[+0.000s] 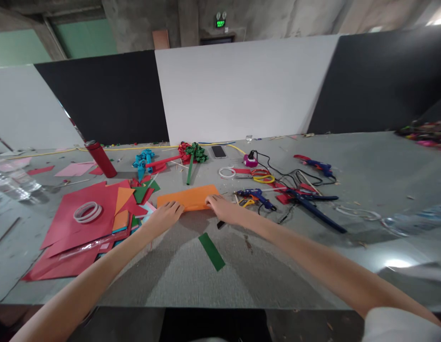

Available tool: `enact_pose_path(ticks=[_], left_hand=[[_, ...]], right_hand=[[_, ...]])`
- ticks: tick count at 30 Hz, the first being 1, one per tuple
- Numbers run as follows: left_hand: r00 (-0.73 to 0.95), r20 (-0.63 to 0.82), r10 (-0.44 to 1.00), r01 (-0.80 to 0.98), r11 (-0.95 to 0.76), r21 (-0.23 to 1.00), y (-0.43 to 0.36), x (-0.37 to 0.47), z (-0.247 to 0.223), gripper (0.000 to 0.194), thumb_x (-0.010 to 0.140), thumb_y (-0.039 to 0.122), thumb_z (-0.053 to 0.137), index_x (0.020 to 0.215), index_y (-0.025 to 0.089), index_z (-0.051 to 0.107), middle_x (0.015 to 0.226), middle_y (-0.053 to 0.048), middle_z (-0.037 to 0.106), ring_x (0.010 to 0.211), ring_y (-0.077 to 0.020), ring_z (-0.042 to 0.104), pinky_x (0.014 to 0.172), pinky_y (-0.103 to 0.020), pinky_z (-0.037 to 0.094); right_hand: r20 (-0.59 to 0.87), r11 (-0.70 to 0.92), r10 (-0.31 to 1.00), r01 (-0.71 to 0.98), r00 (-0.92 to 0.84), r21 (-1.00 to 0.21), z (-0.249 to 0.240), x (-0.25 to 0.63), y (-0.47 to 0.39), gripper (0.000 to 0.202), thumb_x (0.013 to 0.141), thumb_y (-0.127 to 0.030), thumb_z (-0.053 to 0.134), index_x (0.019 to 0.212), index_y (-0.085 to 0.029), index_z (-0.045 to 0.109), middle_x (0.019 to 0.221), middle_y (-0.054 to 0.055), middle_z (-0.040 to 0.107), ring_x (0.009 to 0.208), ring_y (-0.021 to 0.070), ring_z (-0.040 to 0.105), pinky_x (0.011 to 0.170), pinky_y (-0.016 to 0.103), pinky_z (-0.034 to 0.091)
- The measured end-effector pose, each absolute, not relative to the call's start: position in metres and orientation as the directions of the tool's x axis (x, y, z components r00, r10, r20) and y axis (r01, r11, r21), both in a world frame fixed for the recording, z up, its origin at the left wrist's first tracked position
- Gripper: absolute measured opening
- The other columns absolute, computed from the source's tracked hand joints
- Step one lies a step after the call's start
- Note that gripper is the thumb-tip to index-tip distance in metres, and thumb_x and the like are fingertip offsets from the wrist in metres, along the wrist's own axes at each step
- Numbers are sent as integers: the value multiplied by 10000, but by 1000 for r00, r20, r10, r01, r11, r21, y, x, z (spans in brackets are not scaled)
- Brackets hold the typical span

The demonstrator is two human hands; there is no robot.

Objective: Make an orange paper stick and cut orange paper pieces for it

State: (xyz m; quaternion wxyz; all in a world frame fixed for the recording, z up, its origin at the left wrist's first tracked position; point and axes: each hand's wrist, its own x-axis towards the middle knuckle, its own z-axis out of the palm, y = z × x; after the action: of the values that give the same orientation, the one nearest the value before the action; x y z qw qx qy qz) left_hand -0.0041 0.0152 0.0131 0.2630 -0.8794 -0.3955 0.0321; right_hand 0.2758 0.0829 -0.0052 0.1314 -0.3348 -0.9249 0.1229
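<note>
A sheet of orange paper (pixel 188 194) lies crosswise on the grey table in front of me. Its near edge looks curled or folded up, with the fingers covering part of it. My left hand (pixel 167 213) grips the near edge at the left, fingers bent over the paper. At the right end, my right hand (pixel 222 208) pinches the same edge, thumb side hidden. A dark green paper strip (pixel 211 251) rests flat on the table, nearer to me than the orange sheet and apart from both hands.
Red paper sheets (pixel 72 228) with a tape roll (pixel 88 212) lie left; a red bottle (pixel 102 160) stands behind. Paper flowers (pixel 196 153) and a phone (pixel 219 152) are farther back. Right are a blue glue gun (pixel 258 194), dark blue pliers-like tool (pixel 318 212) and cords.
</note>
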Motion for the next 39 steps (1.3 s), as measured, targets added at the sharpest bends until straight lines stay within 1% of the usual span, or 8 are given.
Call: enact_pose_path(ticks=[4,8,14,20,22,25,33,39], left_hand=[[699,181,692,683,-571,-456,17,-10,12,286,919,33,476,1174,144,543,1070,-119,633,992,-246,621,839,-354,486],[698,191,690,690,-577,-437,16,-13,13,274,923,48,498,1174,148,541,1091,-120,638,1019,-248,619,875,-360,481],[706,189,683,672,-560,-484,10,-13,20,272,915,34,491,1160,127,560,1026,-109,644,956,-247,628,829,-358,501],[702,277,656,698,-554,-455,8,-15,19,236,940,47,463,1131,135,569,975,-102,654,901,-226,632,800,-343,513],[698,266,665,700,-556,-447,7,-15,21,200,933,41,467,1055,153,579,914,-82,644,863,-217,626,775,-327,512],[704,232,671,687,-561,-462,4,-13,26,162,921,40,486,979,161,577,880,-72,627,839,-219,615,756,-325,511],[688,248,681,713,-575,-401,-1,-9,35,177,940,54,459,998,151,594,943,-99,611,899,-243,587,801,-363,505],[661,272,699,735,-531,-420,-2,-10,34,151,944,90,507,1037,145,612,1045,-123,602,1032,-280,566,881,-403,486]], right_hand=[[236,766,639,582,-732,-272,-4,275,79,173,1029,-152,375,1084,-157,539,1079,130,612,1023,230,562,915,373,434],[298,793,608,573,-736,-206,0,274,76,102,1021,-216,479,1076,-168,550,1063,113,611,1025,235,564,913,382,431],[366,834,538,543,-759,-101,0,274,71,59,1012,-171,490,1030,-170,547,1027,99,599,971,243,544,887,387,423],[423,841,526,526,-738,-128,8,276,58,127,1017,-146,453,1099,-174,546,1062,121,588,1017,262,526,889,398,437],[426,840,528,527,-735,-132,10,276,55,156,1016,-147,454,1145,-174,538,1083,131,586,1044,273,524,881,398,447],[404,841,525,528,-749,-113,13,276,52,129,1018,-154,451,1099,-171,551,1065,128,587,1021,274,526,865,396,454],[389,849,493,528,-778,-19,12,276,52,158,1035,-161,408,1062,-157,564,1060,128,588,1026,270,535,881,398,455],[365,839,504,544,-783,8,11,273,52,225,1040,-165,380,1080,-150,601,1070,136,588,1037,275,543,902,433,466]])
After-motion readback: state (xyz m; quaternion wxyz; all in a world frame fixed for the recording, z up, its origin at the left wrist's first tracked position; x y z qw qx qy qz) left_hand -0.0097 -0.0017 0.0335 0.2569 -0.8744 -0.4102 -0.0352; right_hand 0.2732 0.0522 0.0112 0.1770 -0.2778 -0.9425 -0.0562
